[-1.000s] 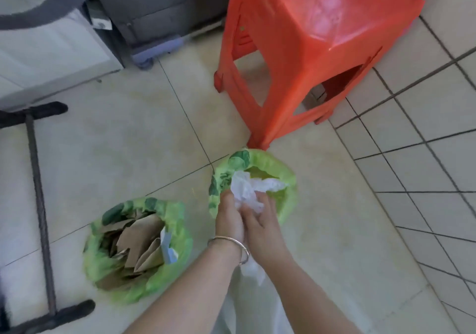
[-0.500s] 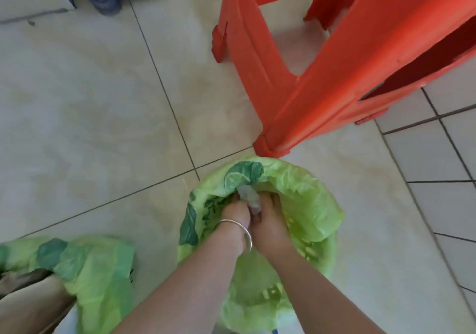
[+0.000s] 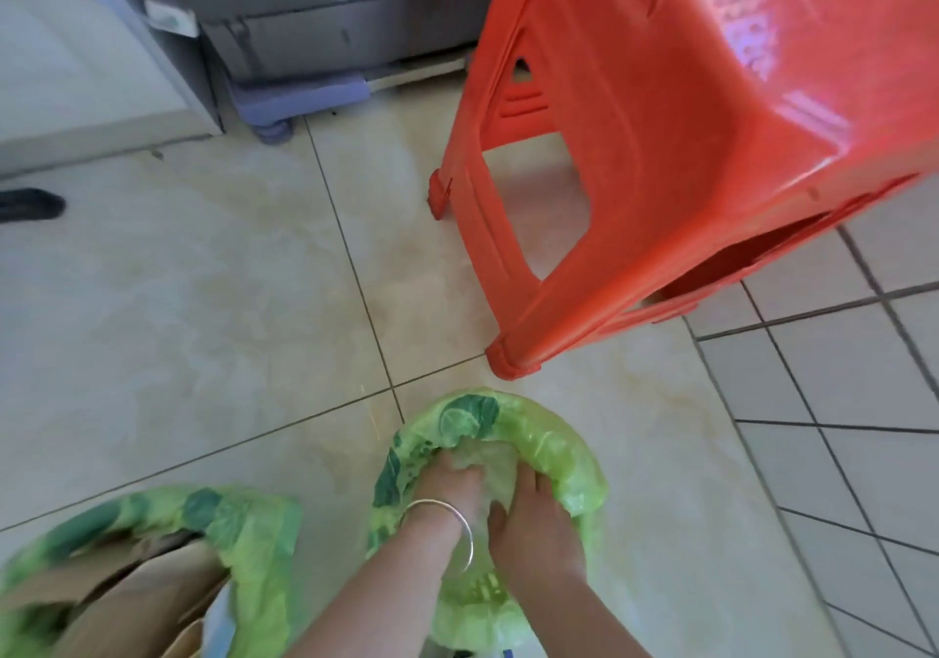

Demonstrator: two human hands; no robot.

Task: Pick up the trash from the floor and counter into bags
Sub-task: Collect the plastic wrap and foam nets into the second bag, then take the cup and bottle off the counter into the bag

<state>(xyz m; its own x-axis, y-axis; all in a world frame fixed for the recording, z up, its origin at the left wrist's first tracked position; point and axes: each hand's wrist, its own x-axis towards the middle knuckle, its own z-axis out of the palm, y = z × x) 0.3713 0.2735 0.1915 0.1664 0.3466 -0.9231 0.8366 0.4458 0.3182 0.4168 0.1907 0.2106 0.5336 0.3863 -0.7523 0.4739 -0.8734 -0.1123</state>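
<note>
A green bag (image 3: 569, 459) with dark leaf prints stands open on the floor at the bottom centre. Both my hands are pushed down inside its mouth. My left hand (image 3: 449, 485), with a silver bangle on the wrist, and my right hand (image 3: 531, 510) press on a pale crumpled wad of trash (image 3: 495, 469) between them. Their fingers are curled around the wad, partly hidden by the bag's rim. A second green bag (image 3: 244, 530) at the bottom left holds brown paper and cardboard (image 3: 137, 601).
A red plastic stool (image 3: 686, 149) stands just beyond the bag, one leg close to its rim. A grey appliance on a lilac base (image 3: 305, 93) and a white cabinet (image 3: 76, 73) line the far wall. A black bar end (image 3: 30, 203) lies at the left edge.
One second ago both hands held the white crumpled trash above the bag's mouth. They have since pushed it down inside the bag. The view has shifted, so the stool looks nearer.
</note>
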